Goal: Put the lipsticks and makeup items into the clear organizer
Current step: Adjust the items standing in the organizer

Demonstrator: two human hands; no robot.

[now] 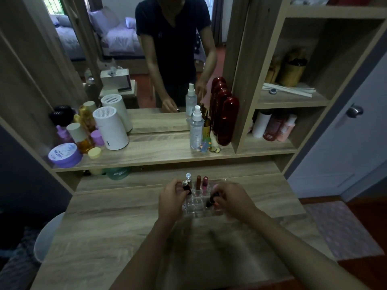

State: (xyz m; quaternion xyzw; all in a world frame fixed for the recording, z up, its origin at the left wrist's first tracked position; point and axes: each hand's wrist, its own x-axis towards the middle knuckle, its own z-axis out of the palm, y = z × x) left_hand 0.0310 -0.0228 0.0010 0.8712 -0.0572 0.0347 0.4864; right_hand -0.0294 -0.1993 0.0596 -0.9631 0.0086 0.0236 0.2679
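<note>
The clear organizer (196, 208) stands on the wooden dressing table, partly hidden by both hands. In its back row stand a brown lip gloss tube (198, 182), a dark pink one (205, 182) and a small tube with a round clear cap (188, 178). My left hand (171, 198) is closed on a small dark lipstick (187, 189) over the organizer's left side. My right hand (231, 198) holds another dark lipstick (211, 200) over its right side, tilted into a compartment.
A shelf above carries a white cylinder (111, 128), a purple jar (65, 154), amber bottles, a clear spray bottle (196, 130) and a red capsule-shaped bottle (227, 122). A mirror stands behind. Cubbies at right hold bottles. A white stool (47, 237) sits at left.
</note>
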